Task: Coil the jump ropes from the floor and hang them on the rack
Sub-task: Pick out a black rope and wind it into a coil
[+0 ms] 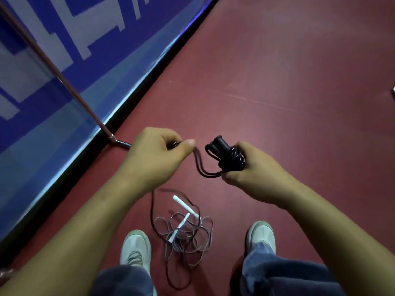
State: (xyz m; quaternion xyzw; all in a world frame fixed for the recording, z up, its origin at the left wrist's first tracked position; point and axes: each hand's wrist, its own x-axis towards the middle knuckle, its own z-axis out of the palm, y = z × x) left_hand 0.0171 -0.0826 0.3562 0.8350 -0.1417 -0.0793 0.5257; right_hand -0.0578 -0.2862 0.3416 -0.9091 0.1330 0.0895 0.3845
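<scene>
The person stands in blue jeans (280, 276) with pale sneakers (135, 251) planted apart on the red floor (277, 82). Between the feet lies a loose jump rope (181, 233), a grey tangle of loops with a darker cord running through it. Its two white handles (185, 206) lie flat and apart at the top of the heap: one runs from upper left to lower right, the other slants the opposite way.

Above that, the right hand (256, 167) is clenched tight round the coiled black jump rope (233, 159). The bundle's long axis runs forward and to the left. Its two black handles (218, 144) lie side by side, their butt ends sticking out of the fist that same way. Two slack strands (201, 167) sag from the bundle across to the left hand (156, 154), which pinches them between thumb and curled fingers.

Just beyond the left hand a metal pole (64, 82) meets a short foot bar on the floor. Behind it a blue panel (85, 28) with pale lettering runs along the floor's edge.
</scene>
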